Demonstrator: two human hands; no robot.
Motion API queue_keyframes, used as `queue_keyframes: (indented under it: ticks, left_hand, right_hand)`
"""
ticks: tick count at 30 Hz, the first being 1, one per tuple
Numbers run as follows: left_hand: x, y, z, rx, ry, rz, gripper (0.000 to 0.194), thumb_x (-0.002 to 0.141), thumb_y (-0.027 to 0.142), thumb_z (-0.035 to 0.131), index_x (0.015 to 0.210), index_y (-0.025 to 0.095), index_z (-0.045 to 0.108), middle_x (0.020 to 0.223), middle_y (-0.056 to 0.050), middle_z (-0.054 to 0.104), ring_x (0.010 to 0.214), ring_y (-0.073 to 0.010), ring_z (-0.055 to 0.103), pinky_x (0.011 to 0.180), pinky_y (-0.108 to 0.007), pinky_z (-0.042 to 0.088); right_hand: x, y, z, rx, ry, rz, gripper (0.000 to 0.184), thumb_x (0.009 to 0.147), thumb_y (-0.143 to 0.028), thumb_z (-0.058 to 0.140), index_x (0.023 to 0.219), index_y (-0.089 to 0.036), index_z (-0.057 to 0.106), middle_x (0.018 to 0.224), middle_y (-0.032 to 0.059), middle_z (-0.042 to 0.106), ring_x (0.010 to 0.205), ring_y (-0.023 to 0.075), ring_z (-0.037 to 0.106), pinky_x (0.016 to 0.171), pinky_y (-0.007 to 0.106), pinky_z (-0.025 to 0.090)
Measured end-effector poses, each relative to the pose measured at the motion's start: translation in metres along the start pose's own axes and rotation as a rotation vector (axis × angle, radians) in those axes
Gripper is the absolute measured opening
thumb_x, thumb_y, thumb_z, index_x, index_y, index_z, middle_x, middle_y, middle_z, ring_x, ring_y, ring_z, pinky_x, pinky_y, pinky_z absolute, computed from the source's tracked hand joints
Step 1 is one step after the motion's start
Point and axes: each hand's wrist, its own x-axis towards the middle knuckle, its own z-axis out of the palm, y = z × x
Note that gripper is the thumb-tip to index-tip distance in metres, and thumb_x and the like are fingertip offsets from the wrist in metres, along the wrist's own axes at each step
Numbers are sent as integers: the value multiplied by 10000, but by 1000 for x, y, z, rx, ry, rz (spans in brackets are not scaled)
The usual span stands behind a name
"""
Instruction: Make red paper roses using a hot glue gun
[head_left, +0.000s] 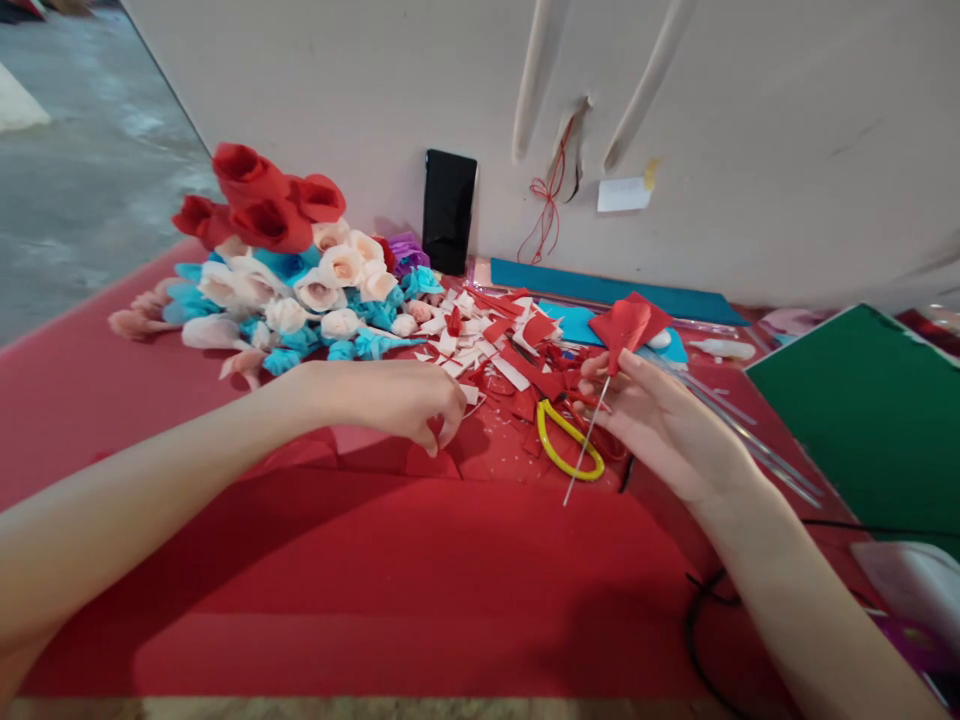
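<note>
My right hand [660,420] pinches a thin clear stick [585,445] topped with a folded red paper flower [626,325], held tilted above the red sheet [390,570]. My left hand [409,400] reaches palm-down over the sheet, its fingertips curled together on a red paper piece [431,462] at the edge of the scrap pile [491,345]. Yellow-handled scissors [566,445] lie between the two hands.
A heap of finished red, cream and blue paper flowers [292,270] lies at the back left. A black phone [448,210] leans on the wall. Blue sheets [600,290], clear sticks [742,435], a green board [870,410] and a black cable [701,600] lie right.
</note>
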Motion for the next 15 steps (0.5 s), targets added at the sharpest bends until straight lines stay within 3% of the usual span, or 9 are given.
queue_keyframes:
  ticks: [2, 9, 15]
  left_hand:
    - [0, 0, -1, -23, -58, 20, 71, 727, 200, 611, 731, 191, 682, 757, 2, 680, 680, -116, 579, 664, -185, 409]
    - [-2, 1, -1, -49, -95, -3, 144, 716, 120, 562, 795, 197, 655, 746, 19, 658, 638, -97, 558, 580, -178, 373]
    - [-1, -1, -1, -54, -102, -2, 140, 705, 133, 575, 778, 203, 672, 725, 15, 657, 649, -107, 554, 592, -193, 364]
  right_hand:
    - [0, 0, 0, -6, 7, 4, 140, 797, -318, 595, 736, -209, 658, 812, -11, 579, 759, 91, 537, 688, 201, 461]
    - [-3, 2, 6, -73, -65, 33, 161, 778, -327, 606, 681, -202, 630, 698, -28, 554, 645, 73, 500, 630, 185, 427]
    - [-6, 15, 14, -186, -150, 173, 176, 752, -341, 635, 729, -166, 633, 662, 0, 596, 596, 80, 507, 552, 186, 397]
